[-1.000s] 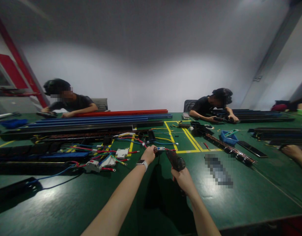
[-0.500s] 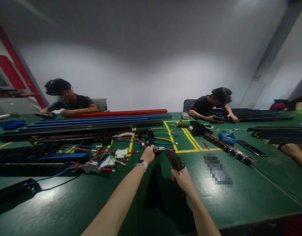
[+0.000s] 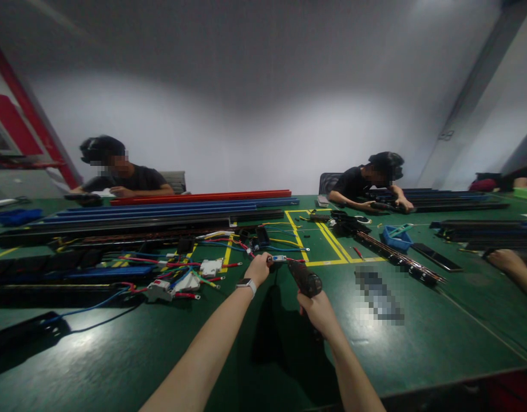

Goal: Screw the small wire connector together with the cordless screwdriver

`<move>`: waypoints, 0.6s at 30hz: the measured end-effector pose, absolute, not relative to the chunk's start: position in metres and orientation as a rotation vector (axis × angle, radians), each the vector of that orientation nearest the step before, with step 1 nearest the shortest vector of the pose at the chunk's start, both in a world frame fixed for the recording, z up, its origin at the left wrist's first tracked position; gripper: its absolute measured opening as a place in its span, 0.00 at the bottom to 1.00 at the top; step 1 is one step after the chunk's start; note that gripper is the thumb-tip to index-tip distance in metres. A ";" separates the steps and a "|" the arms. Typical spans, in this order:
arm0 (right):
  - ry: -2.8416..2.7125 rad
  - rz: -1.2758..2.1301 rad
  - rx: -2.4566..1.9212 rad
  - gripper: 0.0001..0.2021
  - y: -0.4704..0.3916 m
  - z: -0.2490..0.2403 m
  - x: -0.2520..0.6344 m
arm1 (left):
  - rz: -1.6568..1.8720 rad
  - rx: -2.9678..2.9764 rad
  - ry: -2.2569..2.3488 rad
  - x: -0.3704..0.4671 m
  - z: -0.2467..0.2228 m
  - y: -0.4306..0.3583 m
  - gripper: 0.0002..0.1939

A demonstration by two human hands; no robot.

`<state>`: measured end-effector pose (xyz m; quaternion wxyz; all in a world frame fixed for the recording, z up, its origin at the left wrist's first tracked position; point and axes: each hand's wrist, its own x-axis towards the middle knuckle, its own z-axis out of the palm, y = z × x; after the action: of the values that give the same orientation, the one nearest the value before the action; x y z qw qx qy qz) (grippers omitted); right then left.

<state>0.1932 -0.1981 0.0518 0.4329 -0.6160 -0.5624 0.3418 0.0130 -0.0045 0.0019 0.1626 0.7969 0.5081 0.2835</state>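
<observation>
We've got our left hand (image 3: 258, 268) closed around the near end of a small white and blue component (image 3: 279, 258), pinning it low over the green table (image 3: 117, 355). Our right hand (image 3: 317, 312) is wrapped tight on the grip of a black power screwdriver (image 3: 305, 279), its nose angled up and left, meeting the component right beside the left fingers (image 3: 266, 260).

Just beyond the tool tip runs the near edge of a yellow taped rectangle (image 3: 332, 264). To the left lies a tangle of red, blue and yellow wires (image 3: 181, 269) with white breakers (image 3: 212, 267), close to our left wrist. Farther off, long red and blue rails (image 3: 194, 200) span the table.

Right of the screwdriver a black strip (image 3: 400, 260) slants away, with a blue tray (image 3: 396, 238) past it. The near table on both sides of our arms is bare green. Two people sit at the far edge, and another person's hand (image 3: 503, 260) rests at far right.
</observation>
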 end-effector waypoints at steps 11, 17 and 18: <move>-1.391 0.870 -1.528 0.06 -0.198 0.052 0.194 | 0.812 2.282 1.466 0.012 0.004 -0.007 0.11; -1.379 0.850 -1.547 0.06 -0.201 0.058 0.191 | 0.787 2.268 1.474 0.013 0.008 -0.010 0.11; -1.379 0.846 -1.549 0.06 -0.202 0.059 0.191 | 0.785 2.265 1.478 0.013 0.009 -0.010 0.11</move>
<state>0.1908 -0.2015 0.0587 0.4355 -0.6226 -0.5543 0.3399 0.0133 -0.0101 0.0088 0.1618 0.7937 0.5179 0.2750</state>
